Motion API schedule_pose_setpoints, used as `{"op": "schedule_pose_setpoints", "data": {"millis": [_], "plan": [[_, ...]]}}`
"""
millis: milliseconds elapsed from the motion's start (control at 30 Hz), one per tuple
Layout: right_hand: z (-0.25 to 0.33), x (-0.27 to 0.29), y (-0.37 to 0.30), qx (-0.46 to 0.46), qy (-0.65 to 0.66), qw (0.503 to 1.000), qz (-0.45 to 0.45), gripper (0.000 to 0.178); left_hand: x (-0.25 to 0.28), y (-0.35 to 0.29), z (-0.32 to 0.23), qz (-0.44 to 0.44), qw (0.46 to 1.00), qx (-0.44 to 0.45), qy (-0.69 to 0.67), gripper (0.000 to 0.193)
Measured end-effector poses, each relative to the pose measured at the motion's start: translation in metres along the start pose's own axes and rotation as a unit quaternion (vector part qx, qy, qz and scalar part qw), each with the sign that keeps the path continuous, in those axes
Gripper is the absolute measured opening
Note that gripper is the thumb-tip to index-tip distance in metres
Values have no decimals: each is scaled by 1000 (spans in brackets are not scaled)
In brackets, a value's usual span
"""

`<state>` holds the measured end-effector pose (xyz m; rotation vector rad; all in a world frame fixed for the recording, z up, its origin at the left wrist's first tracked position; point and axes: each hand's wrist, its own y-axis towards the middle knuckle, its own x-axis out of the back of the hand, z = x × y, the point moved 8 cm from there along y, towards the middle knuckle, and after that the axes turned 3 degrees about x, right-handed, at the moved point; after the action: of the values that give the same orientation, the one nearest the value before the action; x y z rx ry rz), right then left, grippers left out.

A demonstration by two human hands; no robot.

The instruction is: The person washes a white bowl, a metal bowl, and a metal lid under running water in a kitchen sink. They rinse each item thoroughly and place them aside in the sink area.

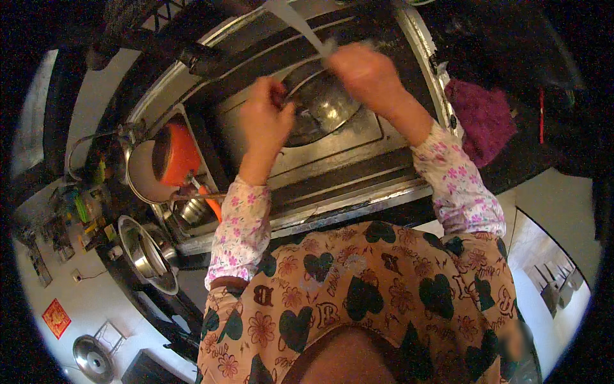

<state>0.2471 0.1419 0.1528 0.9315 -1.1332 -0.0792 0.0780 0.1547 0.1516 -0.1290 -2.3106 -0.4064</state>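
A round, shiny metal bowl or pan [332,109] sits within a framed basin or hob area, its inside dark with bright glints. My left hand [265,115] is at its left rim, fingers curled and thumb bent inward; what they grip is hidden. Over the far right rim, my right hand [368,73] is closed and blurred by motion. A long pale strip [297,25] runs from the top edge down to the right hand's fingers. Whether the hand holds the strip cannot be made out. Both forearms wear white sleeves with pink flowers.
At left stand an orange pot [179,153], a pale pan [147,169] and a steel basin [144,253]. A purple cloth [480,121] lies right of the metal-edged frame [425,45]. A dark pipe-like piece [198,57] crosses the far left.
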Motion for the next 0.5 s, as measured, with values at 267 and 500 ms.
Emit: {"op": "schedule_pose_setpoints", "data": {"millis": [267, 500], "plan": [[-43, 1, 3, -86, 19, 996, 9, 26, 6, 9, -33, -67, 996, -35, -55, 25], [-48, -115, -173, -613, 175, 771, -3, 35, 24, 4, -32, -176, 971, 35, -155, 36]]}}
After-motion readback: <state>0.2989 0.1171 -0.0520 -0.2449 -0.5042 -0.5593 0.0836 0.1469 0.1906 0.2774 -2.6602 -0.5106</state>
